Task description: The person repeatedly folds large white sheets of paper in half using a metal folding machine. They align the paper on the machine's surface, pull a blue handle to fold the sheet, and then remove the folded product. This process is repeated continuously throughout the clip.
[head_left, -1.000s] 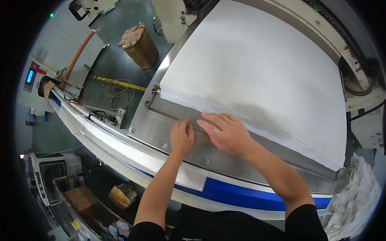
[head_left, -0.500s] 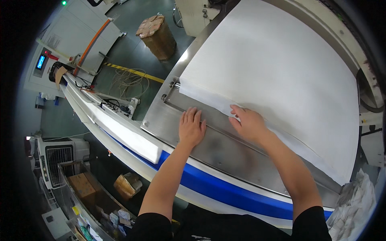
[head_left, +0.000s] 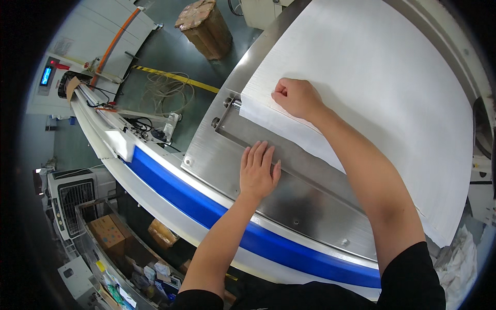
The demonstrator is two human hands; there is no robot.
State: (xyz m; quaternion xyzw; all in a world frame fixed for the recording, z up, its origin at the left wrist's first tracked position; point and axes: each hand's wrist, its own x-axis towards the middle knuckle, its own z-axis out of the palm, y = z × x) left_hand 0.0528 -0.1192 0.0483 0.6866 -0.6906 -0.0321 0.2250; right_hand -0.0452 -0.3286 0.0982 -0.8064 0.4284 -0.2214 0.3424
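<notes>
A broad white sheet [head_left: 361,77], fabric or paper, lies over the machine's bed, its near edge folded along a lighter strip [head_left: 289,129]. My right hand [head_left: 298,98] rests on the sheet near its left corner, fingers curled in and thumb against the forefinger. Whatever those fingers may pinch is hidden. My left hand [head_left: 259,173] lies on the brushed steel plate [head_left: 289,206], fingers stretched out, holding nothing. Its fingertips reach the edge of the long recess [head_left: 268,135] in the plate. A metal roller end [head_left: 235,103] shows at the sheet's left corner.
A blue strip [head_left: 175,181] and white rail run along the machine's near side, with a white cover [head_left: 120,144] at left. Beyond are a worn cardboard box [head_left: 206,31] and coiled hose [head_left: 168,93] on the floor. Crumpled white material [head_left: 460,263] hangs at lower right.
My right hand has moved farther away and left onto the sheet, and its fingers have closed. My left hand has shifted slightly right. The white cover on the rail has slid away to the left.
</notes>
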